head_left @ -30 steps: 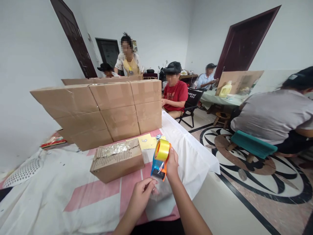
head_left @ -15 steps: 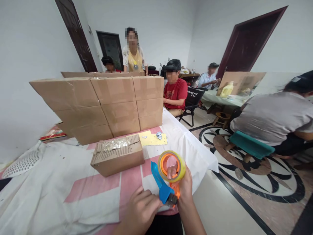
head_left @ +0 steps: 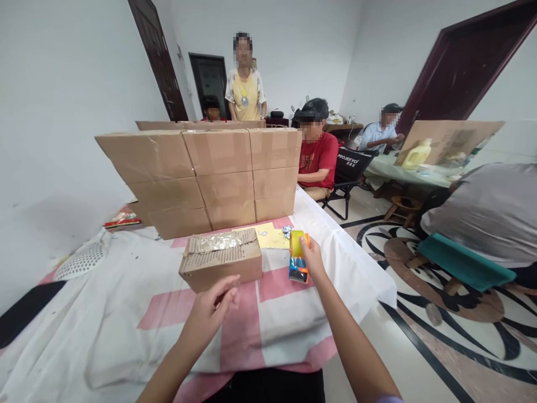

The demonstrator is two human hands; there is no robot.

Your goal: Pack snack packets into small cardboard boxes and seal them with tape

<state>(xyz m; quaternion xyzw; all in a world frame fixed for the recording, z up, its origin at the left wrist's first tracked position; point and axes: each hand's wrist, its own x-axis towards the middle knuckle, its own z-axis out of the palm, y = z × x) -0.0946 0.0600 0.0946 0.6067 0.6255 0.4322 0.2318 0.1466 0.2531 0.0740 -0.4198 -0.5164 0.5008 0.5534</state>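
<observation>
My right hand (head_left: 314, 258) grips a tape dispenser (head_left: 298, 262) with a yellow roll and a blue and orange body. The dispenser is held upright over the right part of the table, beside the yellow card. My left hand (head_left: 216, 302) holds nothing; its fingers are half bent, with a gap to the thumb. It is in front of the small cardboard box (head_left: 222, 263), and I cannot tell whether it touches it. Clear tape covers the top seam of that box.
A wall of stacked cardboard boxes (head_left: 222, 173) stands behind the small box. Yellow cards (head_left: 272, 236) lie at its foot. The table (head_left: 176, 347) wears a pink and white cloth. A person in red (head_left: 323, 157) sits beyond the corner; another person (head_left: 245, 95) stands behind.
My right hand has carried the tape dispenser forward, away from my body, and turned it. My left hand has let go of it and moved left to the small box. The view has shifted left.
</observation>
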